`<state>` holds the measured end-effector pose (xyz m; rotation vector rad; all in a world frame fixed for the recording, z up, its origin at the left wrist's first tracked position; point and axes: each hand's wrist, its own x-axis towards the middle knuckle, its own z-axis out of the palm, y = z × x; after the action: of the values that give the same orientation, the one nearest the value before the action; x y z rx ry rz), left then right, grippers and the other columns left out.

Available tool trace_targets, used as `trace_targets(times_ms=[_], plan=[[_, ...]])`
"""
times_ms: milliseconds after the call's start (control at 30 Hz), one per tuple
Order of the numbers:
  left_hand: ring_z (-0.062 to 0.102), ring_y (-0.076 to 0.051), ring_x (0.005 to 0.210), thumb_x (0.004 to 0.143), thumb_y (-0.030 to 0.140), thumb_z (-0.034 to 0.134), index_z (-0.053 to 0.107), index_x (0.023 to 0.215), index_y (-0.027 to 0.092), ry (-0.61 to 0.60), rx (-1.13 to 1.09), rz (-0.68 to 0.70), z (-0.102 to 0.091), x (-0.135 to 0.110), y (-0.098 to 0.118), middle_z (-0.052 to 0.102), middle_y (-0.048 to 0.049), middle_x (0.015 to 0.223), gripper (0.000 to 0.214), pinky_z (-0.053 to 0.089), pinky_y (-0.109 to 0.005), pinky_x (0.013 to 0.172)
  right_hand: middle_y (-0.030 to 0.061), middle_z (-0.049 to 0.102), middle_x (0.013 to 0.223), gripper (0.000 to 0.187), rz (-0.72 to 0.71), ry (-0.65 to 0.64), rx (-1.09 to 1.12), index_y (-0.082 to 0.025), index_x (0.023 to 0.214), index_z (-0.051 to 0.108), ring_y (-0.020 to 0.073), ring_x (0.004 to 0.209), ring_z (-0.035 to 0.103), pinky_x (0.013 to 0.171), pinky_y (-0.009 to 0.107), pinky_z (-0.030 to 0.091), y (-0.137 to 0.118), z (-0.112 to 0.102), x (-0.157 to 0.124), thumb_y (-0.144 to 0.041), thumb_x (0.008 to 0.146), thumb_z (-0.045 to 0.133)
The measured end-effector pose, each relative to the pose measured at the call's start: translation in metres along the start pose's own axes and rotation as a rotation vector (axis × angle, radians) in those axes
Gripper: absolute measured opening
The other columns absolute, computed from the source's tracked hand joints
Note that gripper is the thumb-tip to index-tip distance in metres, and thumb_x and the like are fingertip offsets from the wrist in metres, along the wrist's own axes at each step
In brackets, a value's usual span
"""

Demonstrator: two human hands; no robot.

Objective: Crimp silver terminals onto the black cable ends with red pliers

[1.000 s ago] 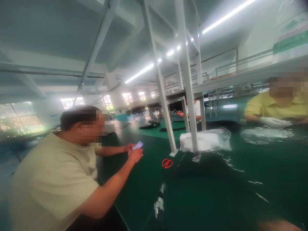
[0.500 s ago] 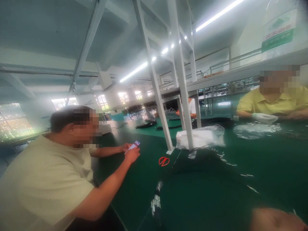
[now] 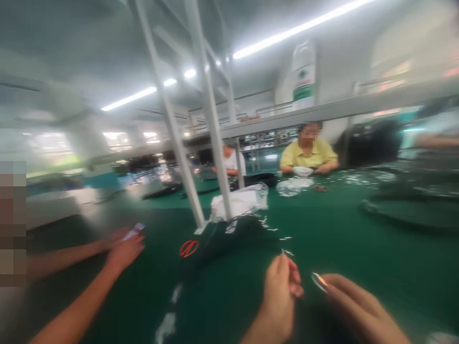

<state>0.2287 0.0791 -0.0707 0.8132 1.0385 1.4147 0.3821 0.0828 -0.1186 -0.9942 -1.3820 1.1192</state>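
Observation:
My left hand point(image 3: 278, 294) is raised over the green table point(image 3: 344, 229), its fingers curled into a pinch. A thin, pale, stick-like piece point(image 3: 283, 253) rises from its fingertips, too small and blurred to name. Just to the right, my right hand point(image 3: 362, 308) has its thumb and fingers pressed together around a small shiny metallic piece point(image 3: 320, 282), its kind unclear. The two hands are apart. Beyond them, several short whitish pieces point(image 3: 286, 238) lie scattered by the end of a dark cable bundle point(image 3: 218, 246).
Red loop handles, like those of scissors point(image 3: 189, 248), lie beside the metal rack posts point(image 3: 215, 157). A white plastic-wrapped pack point(image 3: 238, 200) rests behind the posts. At left, a co-worker's hands point(image 3: 125, 248) hold a phone point(image 3: 134, 231); across the table sits a person in yellow point(image 3: 308, 155).
The view has swung to the right, so the phone-holding co-worker shifts toward the left edge. Both my hands now show; before, only a blurred part of a hand was at the lower right.

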Motion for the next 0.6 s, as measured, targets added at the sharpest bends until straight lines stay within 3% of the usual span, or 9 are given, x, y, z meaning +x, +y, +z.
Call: trace_targets(times_ms=[100, 200, 333, 500, 600], plan=[[0.033, -0.004, 0.049, 0.077, 0.055, 0.069, 0.056, 0.077, 0.014, -0.116, 0.084, 0.024, 0.003, -0.002, 0.002, 0.048, 0.0054, 0.062, 0.043, 0.028, -0.021, 0.051, -0.0004, 0.058, 0.064, 0.035, 0.088, -0.004, 0.064, -0.023, 0.083, 0.071, 0.0138, 0.054, 0.048, 0.048, 0.022, 0.039, -0.005, 0.002, 0.005, -0.058, 0.079, 0.064], [0.039, -0.006, 0.054, 0.075, 0.048, 0.073, 0.062, 0.089, 0.012, -0.166, 0.182, 0.048, 0.0, -0.002, 0.002, 0.054, 0.0023, 0.071, 0.041, 0.03, -0.022, 0.054, 0.0003, 0.062, 0.068, 0.036, 0.017, 0.008, 0.035, -0.022, 0.079, 0.069, 0.016, 0.063, 0.054, 0.057, 0.023, 0.045, -0.007, 0.001, 0.006, -0.057, 0.08, 0.063], [0.046, -0.01, 0.062, 0.068, 0.04, 0.079, 0.066, 0.093, 0.011, -0.165, 0.302, 0.073, -0.002, 0.001, -0.005, 0.056, 0.0, 0.075, 0.04, 0.032, -0.023, 0.056, -0.0002, 0.063, 0.069, 0.035, -0.054, 0.002, 0.004, -0.022, 0.075, 0.067, 0.0171, 0.066, 0.056, 0.061, 0.023, 0.047, -0.016, 0.003, 0.003, -0.055, 0.082, 0.061], [0.044, -0.011, 0.059, 0.074, 0.035, 0.07, 0.065, 0.079, 0.013, -0.142, 0.422, 0.137, -0.004, 0.003, -0.008, 0.054, 0.0017, 0.064, 0.023, 0.033, -0.024, 0.057, -0.0001, 0.061, 0.066, 0.037, -0.087, -0.008, -0.013, -0.021, 0.071, 0.068, 0.0178, 0.063, 0.057, 0.061, 0.024, 0.049, -0.037, 0.003, 0.003, -0.057, 0.078, 0.064], [0.044, -0.012, 0.061, 0.077, 0.034, 0.067, 0.065, 0.077, 0.014, -0.129, 0.489, 0.194, -0.003, 0.001, -0.008, 0.056, 0.0008, 0.065, 0.02, 0.033, -0.025, 0.058, 0.0019, 0.064, 0.076, 0.033, -0.085, -0.048, 0.032, -0.022, 0.07, 0.068, 0.019, 0.072, 0.058, 0.066, 0.025, 0.049, -0.039, 0.0, 0.004, -0.054, 0.078, 0.066]])
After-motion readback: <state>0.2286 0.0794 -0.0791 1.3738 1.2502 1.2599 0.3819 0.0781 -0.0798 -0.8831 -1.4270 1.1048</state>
